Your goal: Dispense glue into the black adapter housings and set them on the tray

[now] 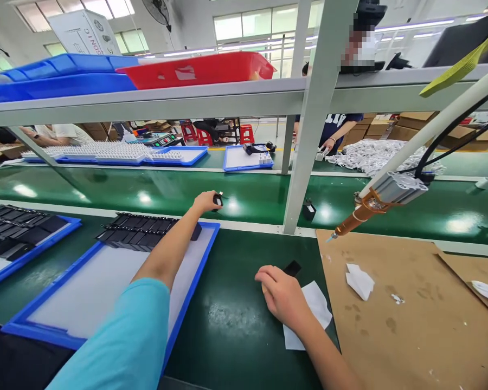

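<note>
Stretched forward over the green belt, my left hand (205,202) is closed round a small black power adapter (217,201) with a pale label. Beneath that arm lies a blue-rimmed tray (191,287), with rows of black flat-sided pieces (136,230) at its far end. My right hand (280,295) hovers low over or rests on the green table, its fingers loosely bent and nothing visible in them. Just behind it is a flat black piece (293,268), partly hidden by the hand. A white paper sheet (318,306) lies under the right wrist.
Another tray of black pieces (16,238) is at far left. An adapter (309,210) sits on the green belt (252,197) beside an upright post (305,135). An orange-brown nozzle tool (355,216) hangs over brown cardboard (390,303). A co-worker's hand (329,145) shows across the belt.
</note>
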Demonstrator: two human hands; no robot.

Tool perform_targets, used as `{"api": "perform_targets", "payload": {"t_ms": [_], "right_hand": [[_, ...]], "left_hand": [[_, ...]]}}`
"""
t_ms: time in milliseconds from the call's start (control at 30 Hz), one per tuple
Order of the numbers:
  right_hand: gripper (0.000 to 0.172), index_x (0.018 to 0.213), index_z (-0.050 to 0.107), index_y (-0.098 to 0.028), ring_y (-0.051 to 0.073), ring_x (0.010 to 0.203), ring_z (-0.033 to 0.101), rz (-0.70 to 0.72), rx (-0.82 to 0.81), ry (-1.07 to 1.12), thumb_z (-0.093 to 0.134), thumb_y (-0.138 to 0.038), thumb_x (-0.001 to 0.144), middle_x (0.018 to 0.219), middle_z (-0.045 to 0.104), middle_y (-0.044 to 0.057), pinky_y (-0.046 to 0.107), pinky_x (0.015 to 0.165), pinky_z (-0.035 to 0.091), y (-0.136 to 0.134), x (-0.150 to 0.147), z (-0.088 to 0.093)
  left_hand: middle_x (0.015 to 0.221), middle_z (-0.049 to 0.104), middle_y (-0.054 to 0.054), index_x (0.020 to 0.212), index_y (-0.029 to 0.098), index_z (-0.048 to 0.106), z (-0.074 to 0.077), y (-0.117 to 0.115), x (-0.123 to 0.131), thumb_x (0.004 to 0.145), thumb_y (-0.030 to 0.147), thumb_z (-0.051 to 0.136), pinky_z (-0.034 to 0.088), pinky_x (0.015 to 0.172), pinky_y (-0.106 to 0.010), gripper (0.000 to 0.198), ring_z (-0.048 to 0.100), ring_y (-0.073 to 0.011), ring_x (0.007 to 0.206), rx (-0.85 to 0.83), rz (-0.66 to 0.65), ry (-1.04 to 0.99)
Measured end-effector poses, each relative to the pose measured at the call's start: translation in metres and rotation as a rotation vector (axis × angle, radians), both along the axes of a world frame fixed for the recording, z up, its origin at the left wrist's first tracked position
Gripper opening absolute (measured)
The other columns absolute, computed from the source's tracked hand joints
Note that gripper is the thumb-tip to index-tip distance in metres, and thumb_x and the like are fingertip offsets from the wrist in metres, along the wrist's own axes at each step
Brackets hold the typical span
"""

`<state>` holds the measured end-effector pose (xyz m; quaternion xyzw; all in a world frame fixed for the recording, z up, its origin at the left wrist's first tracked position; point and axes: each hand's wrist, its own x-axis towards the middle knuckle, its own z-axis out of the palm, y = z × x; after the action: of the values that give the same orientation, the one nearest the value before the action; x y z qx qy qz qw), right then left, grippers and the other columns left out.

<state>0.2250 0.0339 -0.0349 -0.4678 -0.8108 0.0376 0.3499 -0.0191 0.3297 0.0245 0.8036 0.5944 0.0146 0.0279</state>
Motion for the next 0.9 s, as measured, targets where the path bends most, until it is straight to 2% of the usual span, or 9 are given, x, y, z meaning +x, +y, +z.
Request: {"api": "perform_targets", "payload": {"t_ms": [100,167,267,367,467,600,667,767,900], "right_hand": [[0.035,0.125,0.053,-0.024,0.018,0.098,0.066,-0.063,-0.137,0.091,0.043,-0.020,0.092,0.114,0.067,0.009,0.030,0.077,0.055,0.000,0.000,0.004],[0.034,0.126,0.053,-0.024,0.017,0.093,0.067,-0.094,-0.238,0.237,0.042,-0.030,0.094,0.116,0.065,0.010,0.030,0.073,0.057,0.001,0.001,0.007],[0.038,0.126,0.052,-0.021,0.016,0.086,0.066,-0.121,-0.385,0.475,0.039,-0.039,0.095,0.115,0.065,0.011,0.027,0.064,0.057,0.004,0.001,0.010],[0.037,0.119,0.057,-0.021,0.014,0.081,0.065,-0.087,-0.487,0.491,0.044,-0.043,0.092,0.107,0.067,0.009,0.025,0.060,0.054,0.003,-0.005,0.011],[0.025,0.098,0.066,-0.022,0.013,0.069,0.061,-0.020,-0.537,0.386,0.057,-0.042,0.086,0.085,0.069,0.002,0.024,0.058,0.050,0.000,-0.016,0.011],[0.019,0.078,0.064,-0.020,0.011,0.058,0.052,0.024,-0.538,0.275,0.058,-0.037,0.086,0.064,0.059,-0.002,0.024,0.055,0.044,-0.004,-0.027,0.015],[0.020,0.074,0.062,-0.020,0.011,0.058,0.052,0.068,-0.530,0.217,0.056,-0.033,0.087,0.065,0.059,-0.002,0.024,0.057,0.043,-0.005,-0.027,0.019],[0.012,0.084,0.066,-0.022,0.012,0.065,0.056,0.169,-0.526,0.119,0.057,-0.029,0.087,0.075,0.064,0.000,0.026,0.062,0.046,-0.007,-0.023,0.028],[0.014,0.091,0.067,-0.024,0.018,0.087,0.059,0.241,-0.493,0.024,0.053,-0.022,0.088,0.091,0.069,0.004,0.034,0.079,0.049,-0.010,-0.016,0.037]], "left_hand": [[0.132,0.057,-0.008,0.131,0.021,0.051,0.006,-0.054,0.014,0.079,0.043,0.068,0.043,0.103,-0.035,0.059,0.053,-0.0264,0.121,0.045,-0.151,-0.114],[0.132,0.057,-0.004,0.132,0.024,0.050,0.005,-0.102,0.022,0.074,0.047,0.072,0.043,0.102,-0.033,0.066,0.054,-0.0247,0.121,0.026,-0.265,-0.186],[0.127,0.061,-0.007,0.126,0.023,0.053,-0.001,-0.173,0.027,0.071,0.042,0.076,0.044,0.100,-0.038,0.063,0.055,-0.0267,0.118,-0.073,-0.497,-0.369],[0.124,0.062,-0.007,0.126,0.024,0.051,-0.009,-0.222,0.026,0.068,0.038,0.079,0.045,0.097,-0.038,0.066,0.057,-0.0275,0.115,-0.257,-0.555,-0.441],[0.123,0.061,-0.008,0.130,0.024,0.044,-0.021,-0.243,0.022,0.064,0.037,0.082,0.047,0.092,-0.037,0.077,0.060,-0.0280,0.112,-0.411,-0.518,-0.480],[0.122,0.063,-0.008,0.133,0.024,0.040,-0.031,-0.249,0.012,0.063,0.037,0.082,0.048,0.088,-0.035,0.082,0.062,-0.0264,0.109,-0.536,-0.545,-0.558],[0.121,0.064,-0.007,0.134,0.025,0.039,-0.033,-0.249,0.006,0.064,0.036,0.081,0.048,0.085,-0.033,0.081,0.063,-0.0249,0.106,-0.605,-0.585,-0.578],[0.120,0.064,-0.006,0.132,0.027,0.043,-0.034,-0.256,0.001,0.067,0.037,0.079,0.049,0.081,-0.031,0.074,0.063,-0.0239,0.104,-0.673,-0.600,-0.575],[0.119,0.064,-0.008,0.129,0.025,0.049,-0.038,-0.282,0.007,0.068,0.044,0.076,0.048,0.086,-0.036,0.069,0.061,-0.0291,0.108,-0.530,-0.482,-0.554]]}}
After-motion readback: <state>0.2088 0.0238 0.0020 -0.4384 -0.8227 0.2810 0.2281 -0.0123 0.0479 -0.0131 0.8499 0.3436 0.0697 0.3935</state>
